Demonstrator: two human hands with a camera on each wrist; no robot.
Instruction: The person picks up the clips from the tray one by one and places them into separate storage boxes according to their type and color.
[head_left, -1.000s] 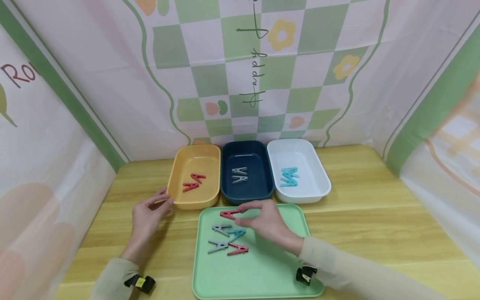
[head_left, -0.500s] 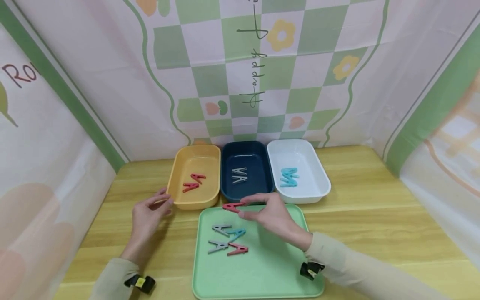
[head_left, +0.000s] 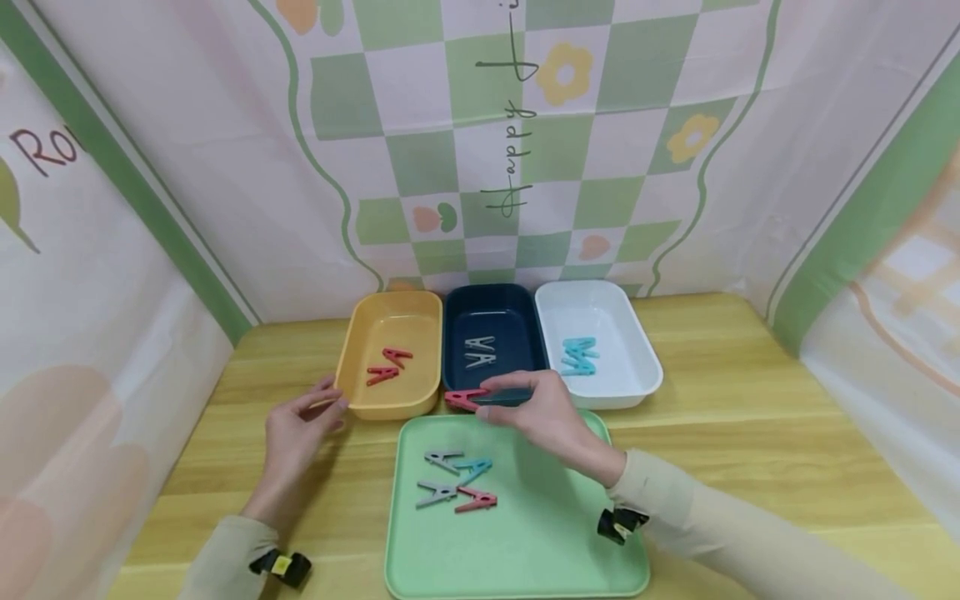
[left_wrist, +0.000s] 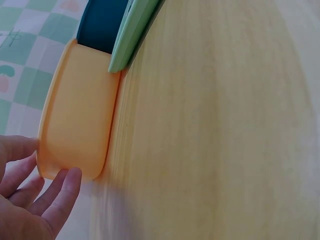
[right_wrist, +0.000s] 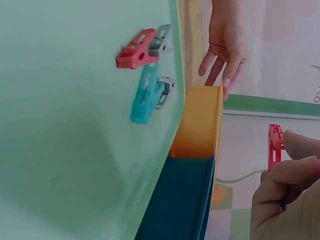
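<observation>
Right hand [head_left: 551, 421], centre of the head view: it extends from the lower right of the frame, back of the hand uppermost, fingers pointing left. Grip narrow; thumb and forefinger pinch one end of a held red clip [head_left: 465, 399]. In the head view this clip appears across the lower-left corner of the navy bin [head_left: 491, 308]; its height above the bin cannot be determined.

Left hand [head_left: 300, 425], left of centre: it reaches up from the lower left, wrist bent towards the yellow bin [head_left: 401, 327]. Grip relaxed, fingers apart and slightly bent, fingertips touching the bin's lower-left corner.

The yellow bin, navy bin and white bin [head_left: 624, 358] stand in a row mid-frame: smooth, plastic-looking, rounded rectangles with sloping walls. Contents: two red clips [head_left: 382, 376] in yellow, two grey clips [head_left: 480, 360] in navy, overlapping blue clips [head_left: 579, 358] in white.

Lower centre, a pale green tray [head_left: 517, 554], matt, with rounded corners and a raised rim, bears four splayed V-shaped clips grouped upper left: two grey ones, one blue, one red.

The counter [head_left: 757, 417] shows a yellowish wood grain. Behind hangs a creased printed cloth [head_left: 555, 142], green and white checks with yellow flowers.
</observation>
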